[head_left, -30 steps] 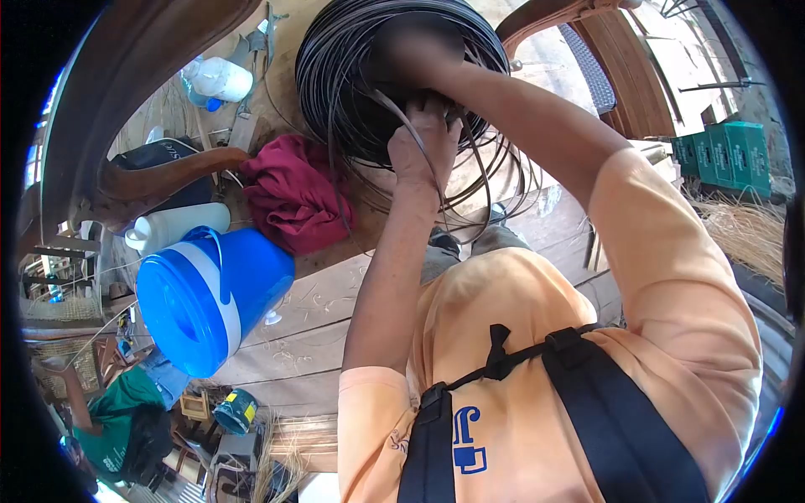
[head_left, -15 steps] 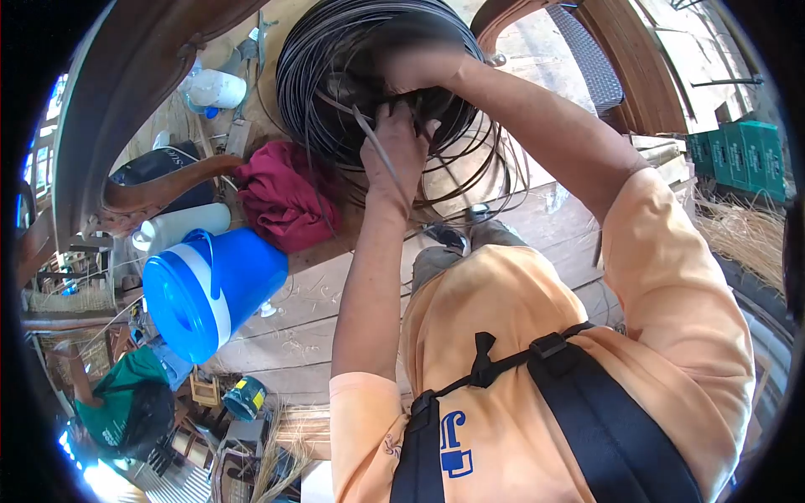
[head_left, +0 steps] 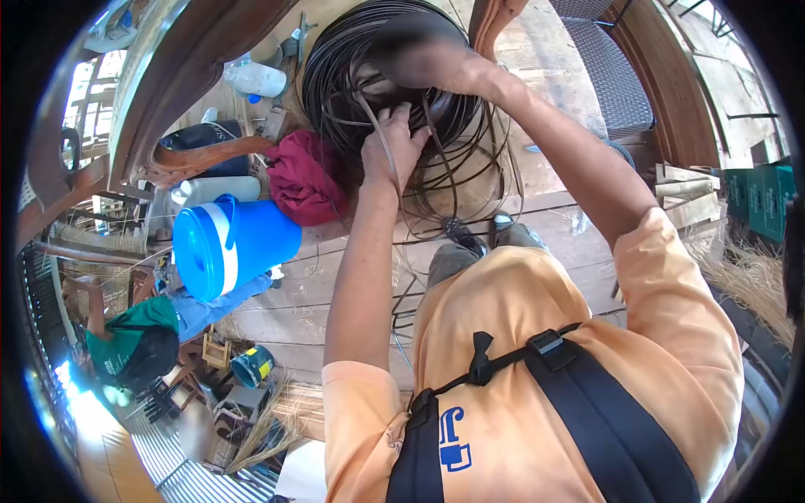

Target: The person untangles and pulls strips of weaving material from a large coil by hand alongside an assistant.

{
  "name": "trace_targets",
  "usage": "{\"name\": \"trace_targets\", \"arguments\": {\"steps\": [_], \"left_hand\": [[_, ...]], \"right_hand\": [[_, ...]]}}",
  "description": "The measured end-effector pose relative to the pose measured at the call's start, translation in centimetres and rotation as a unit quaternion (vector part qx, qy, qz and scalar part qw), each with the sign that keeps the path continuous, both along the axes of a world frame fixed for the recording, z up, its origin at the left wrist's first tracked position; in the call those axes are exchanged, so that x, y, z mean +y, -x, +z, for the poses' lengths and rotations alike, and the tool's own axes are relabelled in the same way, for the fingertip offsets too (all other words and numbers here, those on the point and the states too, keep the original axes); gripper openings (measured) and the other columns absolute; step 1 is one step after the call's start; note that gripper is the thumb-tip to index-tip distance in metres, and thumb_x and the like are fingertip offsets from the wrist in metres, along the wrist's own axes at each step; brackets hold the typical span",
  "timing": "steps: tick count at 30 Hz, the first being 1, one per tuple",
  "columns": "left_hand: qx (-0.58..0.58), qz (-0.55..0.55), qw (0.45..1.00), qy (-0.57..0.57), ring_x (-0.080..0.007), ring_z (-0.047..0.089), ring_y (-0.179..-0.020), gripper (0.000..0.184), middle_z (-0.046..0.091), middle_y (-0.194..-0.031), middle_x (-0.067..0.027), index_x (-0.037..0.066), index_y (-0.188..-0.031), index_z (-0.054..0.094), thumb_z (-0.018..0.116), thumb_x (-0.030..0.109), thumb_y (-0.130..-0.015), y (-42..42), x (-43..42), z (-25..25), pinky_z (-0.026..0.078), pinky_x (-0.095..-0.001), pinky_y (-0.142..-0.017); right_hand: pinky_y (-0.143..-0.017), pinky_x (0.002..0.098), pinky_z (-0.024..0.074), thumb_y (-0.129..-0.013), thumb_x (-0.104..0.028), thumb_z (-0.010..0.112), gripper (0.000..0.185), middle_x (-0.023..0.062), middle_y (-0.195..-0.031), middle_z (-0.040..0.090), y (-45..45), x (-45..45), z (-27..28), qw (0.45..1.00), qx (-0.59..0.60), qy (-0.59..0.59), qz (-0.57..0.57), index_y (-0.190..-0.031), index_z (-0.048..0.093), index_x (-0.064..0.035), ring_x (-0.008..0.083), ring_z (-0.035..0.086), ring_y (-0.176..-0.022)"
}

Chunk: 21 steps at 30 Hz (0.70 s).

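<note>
A big coil of dark, thin strands [head_left: 331, 50] lies on the wooden table, with several loose loops hanging toward my body. My left hand [head_left: 394, 147] reaches into the coil's near side, fingers and thumb apart, fingertips among the strands. One lighter strand [head_left: 384, 138] crosses over that hand and wrist. My right hand [head_left: 453, 69] is over the coil's right inner part; a blur hides its fingers and whatever they touch. Left of the coil is a bunched maroon cloth [head_left: 303, 180].
A blue lidded bucket [head_left: 260, 239] stands left of me, near a white bottle [head_left: 218, 190]. Curved wooden furniture parts [head_left: 180, 80] frame the table. A person in a green shirt [head_left: 134, 335] is at lower left. A woven chair seat [head_left: 599, 67] is at upper right.
The view has shifted, so the coil, cloth and bucket appear farther right. My left hand's fingers look more spread; both hands stay at the coil.
</note>
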<state>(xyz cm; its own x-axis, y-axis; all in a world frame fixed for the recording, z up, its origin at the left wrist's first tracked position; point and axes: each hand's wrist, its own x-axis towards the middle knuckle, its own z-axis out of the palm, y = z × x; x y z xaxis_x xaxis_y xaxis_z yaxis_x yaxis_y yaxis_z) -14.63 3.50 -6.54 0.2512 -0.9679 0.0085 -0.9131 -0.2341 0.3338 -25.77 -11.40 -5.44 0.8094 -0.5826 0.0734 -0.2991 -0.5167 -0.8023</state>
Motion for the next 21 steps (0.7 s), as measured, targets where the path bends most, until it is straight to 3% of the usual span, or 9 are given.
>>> {"name": "trace_targets", "arguments": {"steps": [3,6,9,10,13,16,19,21], "left_hand": [[-0.003,-0.005,1.000,0.003,-0.0371,0.056,-0.103,0.050,0.054,-0.119,-0.0172,0.005,-0.119,0.054,0.067,0.029,-0.077,0.0,1.0,1.1,0.047,-0.0433,-0.085],[-0.052,-0.038,0.993,0.100,-0.0374,0.060,-0.094,0.045,0.052,-0.119,-0.0149,0.004,-0.117,0.051,0.065,0.024,-0.080,-0.1,2.3,1.8,0.050,-0.0438,-0.077],[-0.033,-0.008,0.993,0.110,-0.0365,0.061,-0.090,0.041,0.050,-0.122,-0.0136,0.004,-0.116,0.051,0.064,0.022,-0.080,-1.2,4.8,2.8,0.051,-0.0432,-0.073],[-0.118,-0.006,0.986,0.115,-0.0358,0.062,-0.086,0.038,0.051,-0.122,-0.0123,0.005,-0.113,0.051,0.063,0.020,-0.081,-2.2,5.5,2.9,0.052,-0.0436,-0.071],[-0.134,0.064,0.985,0.090,-0.0353,0.061,-0.090,0.035,0.052,-0.120,-0.0129,0.005,-0.111,0.052,0.063,0.019,-0.081,-5.2,7.7,3.4,0.052,-0.0433,-0.073],[-0.104,0.015,0.985,0.134,-0.0354,0.060,-0.093,0.035,0.054,-0.117,-0.0140,0.006,-0.111,0.052,0.064,0.018,-0.081,-7.3,9.8,3.3,0.052,-0.0426,-0.074],[-0.017,-0.010,0.995,0.100,-0.0355,0.059,-0.096,0.035,0.055,-0.115,-0.0148,0.005,-0.112,0.052,0.063,0.015,-0.081,-5.1,11.5,4.8,0.051,-0.0417,-0.076],[0.103,-0.009,0.988,0.116,-0.0358,0.055,-0.103,0.035,0.056,-0.113,-0.0176,0.003,-0.114,0.054,0.062,0.006,-0.080,-3.8,12.5,4.9,0.046,-0.0397,-0.085]], "right_hand": [[-0.079,0.0342,0.0452,-0.083,-0.019,0.063,0.024,0.0146,-0.087,0.065,-0.7,-1.3,-1.0,1.000,-0.026,0.000,-0.013,-0.103,0.064,-0.0055,0.0260,0.062,-0.087],[-0.079,0.0347,0.0453,-0.082,-0.020,0.063,0.024,0.0152,-0.087,0.065,-0.7,-1.2,-0.8,1.000,-0.011,-0.006,-0.007,-0.102,0.065,-0.0060,0.0274,0.062,-0.088],[-0.081,0.0353,0.0454,-0.082,-0.020,0.064,0.025,0.0161,-0.091,0.065,-0.8,-1.3,-0.9,1.000,-0.002,-0.005,-0.013,-0.103,0.064,-0.0056,0.0286,0.062,-0.091],[-0.081,0.0357,0.0454,-0.082,-0.020,0.064,0.026,0.0165,-0.092,0.065,-0.9,-1.2,-1.0,1.000,-0.003,-0.005,-0.018,-0.103,0.063,-0.0054,0.0291,0.061,-0.093],[-0.084,0.0365,0.0457,-0.081,-0.019,0.064,0.035,0.0176,-0.100,0.064,-1.5,-0.6,-0.6,0.994,0.001,0.086,-0.062,-0.111,0.059,-0.0029,0.0303,0.060,-0.097],[-0.091,0.0360,0.0440,-0.081,-0.013,0.063,0.043,0.0191,-0.111,0.060,-2.4,0.9,-0.1,0.990,0.006,0.112,-0.085,-0.120,0.050,0.0010,0.0317,0.058,-0.103],[-0.092,0.0332,0.0445,-0.083,-0.015,0.062,0.045,0.0167,-0.114,0.060,-3.7,2.0,0.4,0.947,-0.132,0.278,-0.088,-0.123,0.049,0.0008,0.0295,0.059,-0.102],[-0.091,0.0321,0.0453,-0.085,-0.018,0.062,0.044,0.0143,-0.112,0.061,-2.7,4.4,5.0,0.972,-0.138,0.153,-0.111,-0.124,0.049,0.0000,0.0257,0.060,-0.101]]}}
